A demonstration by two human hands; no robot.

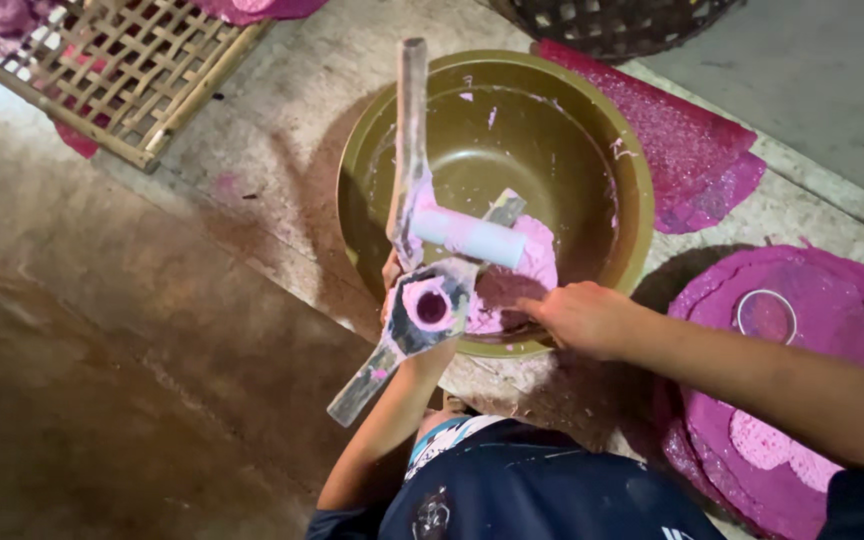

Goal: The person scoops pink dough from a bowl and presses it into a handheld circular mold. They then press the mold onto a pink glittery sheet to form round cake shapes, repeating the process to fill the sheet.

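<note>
Press tool [422,300], grey metal smeared with pink, with long handles and a round cup filled with pink dough, held over the near rim of the olive-green basin [612,150] in the head view. White cylinder plunger [470,237] lying across the tool, just at 1 o'clock from the cup. Pink dough lump [532,270] inside the basin at 3 o'clock from the tool, touching the basin wall.

Left hand [392,275] mostly hidden behind the tool, closed around its lower part; exact finger positions impossible to tell. Right hand [582,318] at 3 o'clock from the cup, just beside it, fingers curled down onto the basin's near rim and the dough edge; whether gripping anything impossible to tell.

Around: woven bamboo tray [122,70] at 10 o'clock, well apart. Dark woven basket [612,25] at 12 o'clock beyond the basin. Flat pink sheet [692,160] at 2 o'clock. Stack of round pink discs [832,320] at 4 o'clock with a metal ring [766,316] resting on top.
</note>
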